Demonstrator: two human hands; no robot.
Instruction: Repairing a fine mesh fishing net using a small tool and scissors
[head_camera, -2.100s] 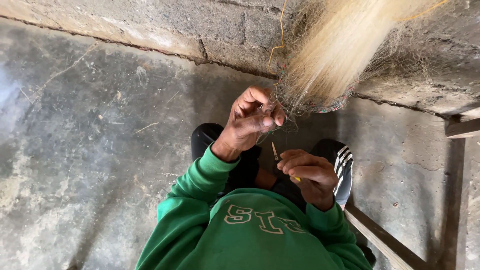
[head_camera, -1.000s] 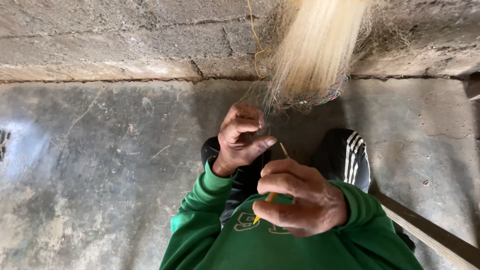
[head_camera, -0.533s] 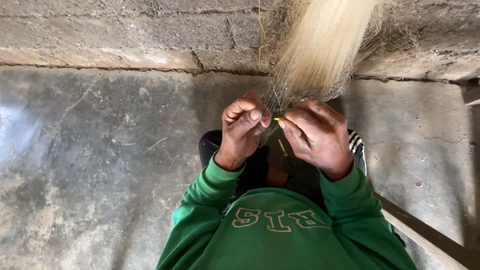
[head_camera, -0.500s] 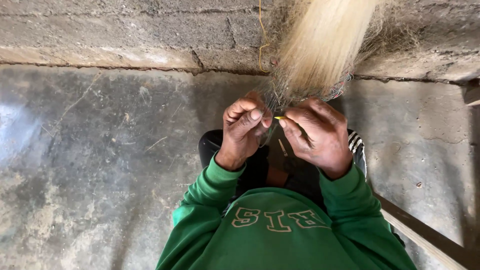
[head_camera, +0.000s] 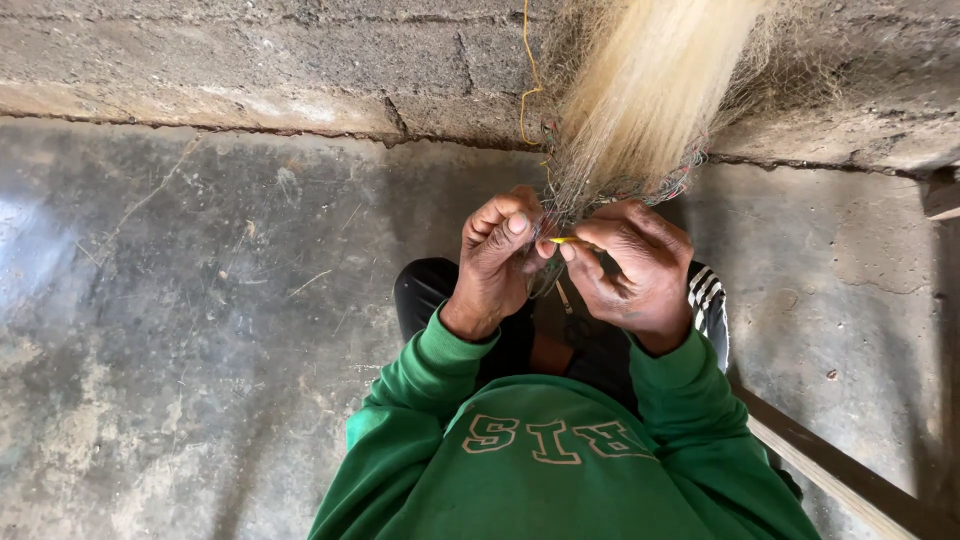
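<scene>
**Both hands pinch at the netted end of a pale fibre bundle**

Head view: the left hand (head_camera: 497, 258) has its fingers curled and pressed onto the fine netting (head_camera: 590, 195) at the bundle's lower end. The right hand (head_camera: 632, 265) pinches a thin yellow needle (head_camera: 562, 240) between thumb and forefinger, its tip just beside the left fingertips. The blond fibre bundle (head_camera: 655, 85) hangs just above both hands. Likely risks: the needle pricking the left fingertips, or snagging the loose mesh.
</scene>
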